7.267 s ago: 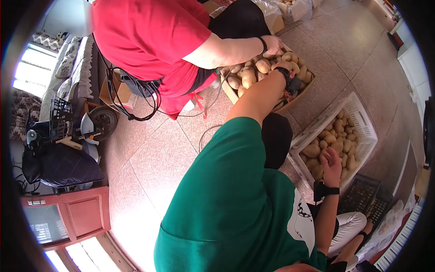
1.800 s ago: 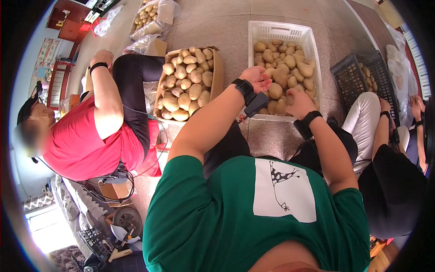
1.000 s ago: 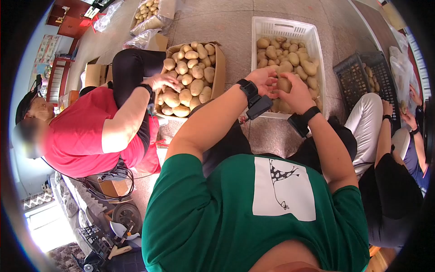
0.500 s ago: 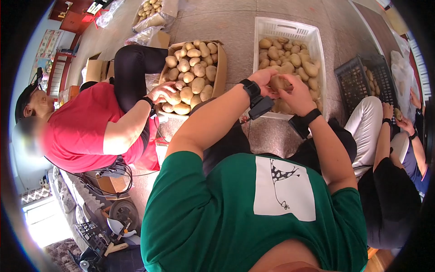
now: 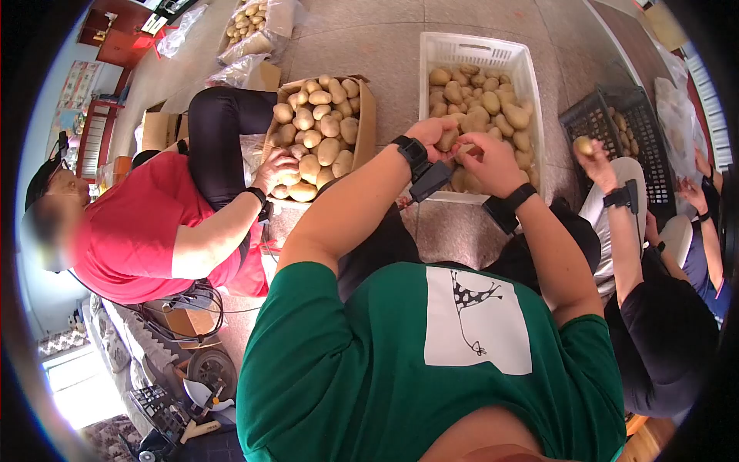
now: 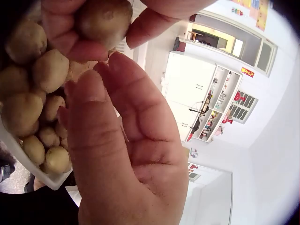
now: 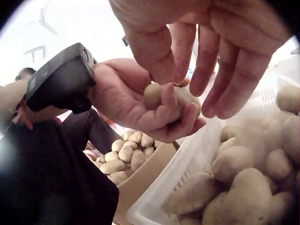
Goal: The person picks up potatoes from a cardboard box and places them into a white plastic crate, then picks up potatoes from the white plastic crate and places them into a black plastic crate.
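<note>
My left hand [image 5: 426, 132] holds a brown potato [image 5: 447, 140] above the near end of a white plastic crate [image 5: 539, 92] full of potatoes. In the right wrist view the potato [image 7: 187, 101] lies in the upturned left palm, with fingers curled round it. The left wrist view has this potato [image 6: 105, 21] at the top, between left fingers and thumb. Close beside it, my right hand [image 5: 493, 165] has its fingers loosely bent and holds nothing. Its thumb and forefinger show near each other below the potato in the left wrist view.
A cardboard box [image 5: 368, 123] heaped with potatoes stands left of the crate; a person in red [image 5: 162, 223] reaches into it. On the right, another person's hand [image 5: 596, 165] lifts a potato beside a black crate [image 5: 573, 115]. Farther back stands another potato box [image 5: 273, 31].
My right hand took a potato from the crate and brought it to the left hand. Both hands held it; now the right has let go. The neighbour at right has raised a potato.
</note>
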Available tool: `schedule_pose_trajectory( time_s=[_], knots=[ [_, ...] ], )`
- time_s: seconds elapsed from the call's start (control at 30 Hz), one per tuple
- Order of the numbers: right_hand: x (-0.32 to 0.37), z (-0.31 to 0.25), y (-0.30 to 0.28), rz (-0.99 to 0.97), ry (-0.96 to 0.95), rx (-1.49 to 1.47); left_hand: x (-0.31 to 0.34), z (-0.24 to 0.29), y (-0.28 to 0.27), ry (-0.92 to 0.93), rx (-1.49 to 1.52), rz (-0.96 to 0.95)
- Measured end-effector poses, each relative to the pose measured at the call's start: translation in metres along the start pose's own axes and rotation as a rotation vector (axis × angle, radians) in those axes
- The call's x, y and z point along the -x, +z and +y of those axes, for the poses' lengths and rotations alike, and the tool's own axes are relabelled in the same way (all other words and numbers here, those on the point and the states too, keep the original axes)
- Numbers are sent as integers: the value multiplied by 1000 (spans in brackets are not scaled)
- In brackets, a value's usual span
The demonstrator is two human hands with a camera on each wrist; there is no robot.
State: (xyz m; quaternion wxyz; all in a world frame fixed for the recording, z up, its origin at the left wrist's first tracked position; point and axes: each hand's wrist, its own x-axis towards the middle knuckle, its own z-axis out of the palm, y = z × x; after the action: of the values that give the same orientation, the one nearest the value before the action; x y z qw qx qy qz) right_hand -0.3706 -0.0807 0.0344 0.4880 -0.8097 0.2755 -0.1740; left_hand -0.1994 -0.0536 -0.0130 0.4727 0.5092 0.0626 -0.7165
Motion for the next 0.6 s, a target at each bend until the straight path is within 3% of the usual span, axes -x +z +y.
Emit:
schedule_pose_trajectory(
  time_s=[0.23, 0.6],
  knots=[
    [1, -3, 1, -16, -33, 30, 6, 2, -4, 60, 33, -19],
    [2, 7, 2, -35, -15, 122, 12, 26, -24, 58, 205, 122]
  ],
)
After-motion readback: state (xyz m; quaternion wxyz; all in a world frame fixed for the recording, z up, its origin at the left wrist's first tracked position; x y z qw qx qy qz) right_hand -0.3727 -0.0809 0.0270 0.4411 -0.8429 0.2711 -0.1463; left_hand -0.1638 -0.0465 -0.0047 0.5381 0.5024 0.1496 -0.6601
